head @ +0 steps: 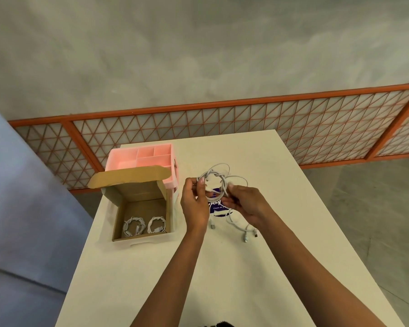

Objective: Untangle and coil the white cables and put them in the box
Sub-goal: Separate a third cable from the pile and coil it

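The person stands at a pale bench with both bare arms stretched out over it. Between the hands, lifted a little above the surface, is a white cable wound into a rough ring of several loops, with one wider loop arching up on its far side. The left hand pinches the ring's left edge, its fingers curled tight on the strands. The right hand grips the opposite edge, fingers bent round the loops there. Below the hands, loose ends trail onto the bench, their small plugs lying near the right wrist, and one more plug lies just beside the left wrist. A purple label with white lettering shows under the ring, partly covered by the hands; I cannot read it whole.

To the left of the hands sits the cardboard box, its lid flap tipped back and open. Two coiled cables lie side by side on its floor, against the near wall, close to one another. Right behind the box stands a pink organizer with several compartments on top. Beyond the bench's far edge an orange lattice panel runs along a grey wall.
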The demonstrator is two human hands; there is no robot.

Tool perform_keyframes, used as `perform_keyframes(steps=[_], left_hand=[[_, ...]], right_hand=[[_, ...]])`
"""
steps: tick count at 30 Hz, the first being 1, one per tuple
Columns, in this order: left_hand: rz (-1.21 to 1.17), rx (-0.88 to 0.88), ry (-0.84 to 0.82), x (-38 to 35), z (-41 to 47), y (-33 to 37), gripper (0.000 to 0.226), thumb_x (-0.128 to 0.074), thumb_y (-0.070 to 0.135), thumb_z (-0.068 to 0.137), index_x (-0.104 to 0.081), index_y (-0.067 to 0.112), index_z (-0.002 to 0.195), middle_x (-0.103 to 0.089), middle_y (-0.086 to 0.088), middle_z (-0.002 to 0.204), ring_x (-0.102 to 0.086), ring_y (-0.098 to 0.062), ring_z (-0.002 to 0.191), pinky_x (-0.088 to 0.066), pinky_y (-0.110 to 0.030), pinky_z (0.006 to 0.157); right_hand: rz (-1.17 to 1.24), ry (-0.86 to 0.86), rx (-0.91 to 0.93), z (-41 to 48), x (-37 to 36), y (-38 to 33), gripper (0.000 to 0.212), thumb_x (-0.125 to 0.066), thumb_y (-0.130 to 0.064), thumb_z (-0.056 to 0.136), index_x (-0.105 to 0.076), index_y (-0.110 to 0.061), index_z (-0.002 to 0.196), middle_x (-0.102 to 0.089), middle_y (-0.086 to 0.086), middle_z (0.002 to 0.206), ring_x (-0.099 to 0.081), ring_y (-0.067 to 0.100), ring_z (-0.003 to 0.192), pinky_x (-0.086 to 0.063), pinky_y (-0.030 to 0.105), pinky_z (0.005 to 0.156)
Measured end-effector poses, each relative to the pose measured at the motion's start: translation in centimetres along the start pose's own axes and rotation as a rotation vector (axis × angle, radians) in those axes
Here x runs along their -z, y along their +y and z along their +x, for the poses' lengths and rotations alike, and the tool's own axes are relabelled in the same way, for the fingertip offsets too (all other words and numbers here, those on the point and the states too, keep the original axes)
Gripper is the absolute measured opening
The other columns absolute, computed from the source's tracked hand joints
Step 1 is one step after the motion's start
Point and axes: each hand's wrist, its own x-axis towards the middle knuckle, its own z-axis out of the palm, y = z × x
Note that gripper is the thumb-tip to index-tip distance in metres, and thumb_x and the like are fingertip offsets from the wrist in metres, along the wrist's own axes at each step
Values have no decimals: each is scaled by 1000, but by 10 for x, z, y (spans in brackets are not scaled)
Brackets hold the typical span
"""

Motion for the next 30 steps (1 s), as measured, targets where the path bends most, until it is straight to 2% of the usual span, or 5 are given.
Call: perform_keyframes(steps=[3,6,18,24,30], left_hand=[[-1,-6,29,-1,2,-4,20,-48,30,98,-54,13,91,-64,-5,78,-66,-18,70,-52,-30,67],[13,-3,9,-1,3,-5,17,-50,28,98,-55,14,89,-63,-1,74,-64,-9,67,-52,-31,68],[-5,1,-35,1,0,2,21,-48,30,98,-54,11,91,-62,6,69,-58,-11,67,-48,-32,70],[-148,70,-154,3,4,8,20,-48,29,99,-52,18,83,-60,2,65,-57,-6,63,-47,-30,69],[-296,411,-155,4,6,4,30,-48,35,98,-52,13,77,-59,2,66,-58,-10,66,-49,-30,66]], right_hand=[[-245,-46,140,0,1,1,48,-63,-43,88,-71,4,87,-71,21,84,-66,17,72,-55,34,84],[-388,-8,235,1,2,5,25,-76,-32,79,-76,-7,79,-72,15,77,-66,16,70,-55,38,85],[-249,-33,162,7,1,9,17,-67,-12,87,-73,3,89,-60,-1,54,-55,9,51,-47,16,58],[-147,-73,137,7,1,13,17,-63,-14,90,-71,0,95,-68,5,73,-61,8,59,-48,16,62],[-33,-67,158,2,-7,16,17,-56,-13,94,-66,-1,100,-68,7,81,-64,2,59,-46,10,51]])
